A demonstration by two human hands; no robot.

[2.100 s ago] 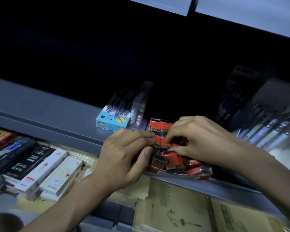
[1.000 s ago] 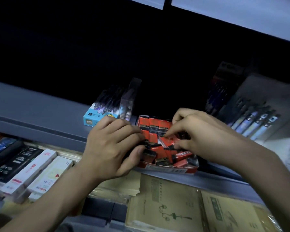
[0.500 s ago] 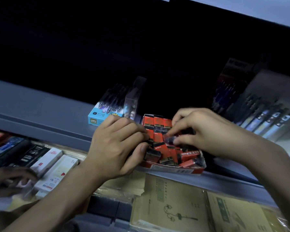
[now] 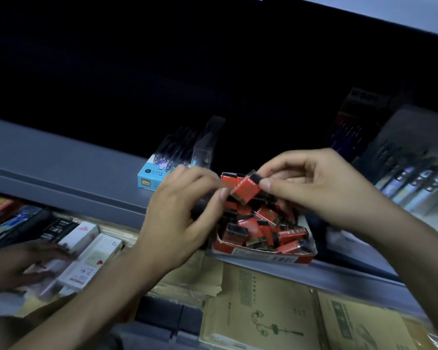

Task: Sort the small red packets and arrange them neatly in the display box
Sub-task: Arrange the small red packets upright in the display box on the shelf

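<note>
Hands meet above the red cardboard display box [image 4: 263, 257] on the grey shelf [image 4: 61, 170]. Right hand [image 4: 321, 190] pinches one small red packet [image 4: 245, 189] between thumb and forefinger; left hand [image 4: 180, 218], fingers curled, touches its near-left corner. Remaining packets [image 4: 266, 228] lie jumbled inside the box.

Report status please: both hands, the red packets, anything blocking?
Right hand and left hand pinch one red packet above the display box. Packets in box lie jumbled. Another person's blurred hand on lower shelf, not blocking.
</note>
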